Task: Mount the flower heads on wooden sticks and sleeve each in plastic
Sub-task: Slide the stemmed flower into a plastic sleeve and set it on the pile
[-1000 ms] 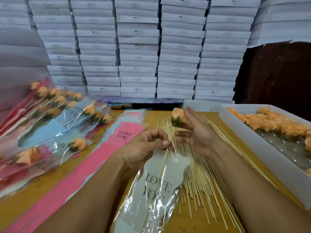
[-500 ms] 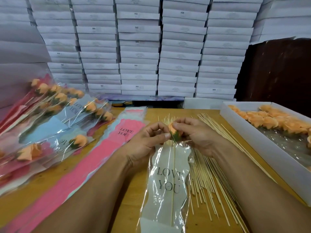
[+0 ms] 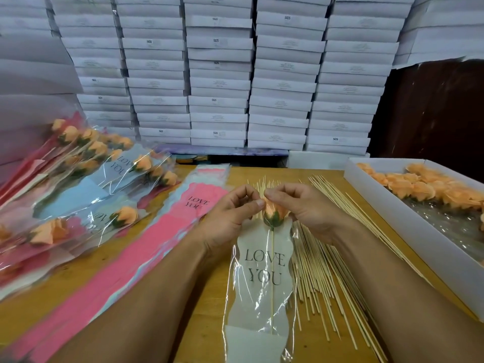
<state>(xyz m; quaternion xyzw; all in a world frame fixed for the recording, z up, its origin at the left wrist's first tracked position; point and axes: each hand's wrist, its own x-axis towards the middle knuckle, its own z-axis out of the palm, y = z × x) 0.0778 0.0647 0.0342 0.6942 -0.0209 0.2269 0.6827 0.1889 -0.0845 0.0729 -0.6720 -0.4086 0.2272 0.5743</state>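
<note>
An orange flower head with a green base sits on top of a wooden stick. The stick lies inside a clear plastic sleeve printed "LOVE YOU". My left hand pinches the flower head from the left. From the right, my right hand pinches it too. Both hands meet at the sleeve's top opening. The sleeve lies lengthwise on the wooden table, pointing towards me.
Loose wooden sticks are spread just right of the sleeve. A white tray at the right holds several orange flower heads. Finished sleeved flowers pile at the left, beside a stack of pink sleeves. White boxes are stacked behind.
My right hand brought the flower head down from above the sticks onto the stick's tip. Both hands closed together on it, and the flower now sits at the sleeve's mouth.
</note>
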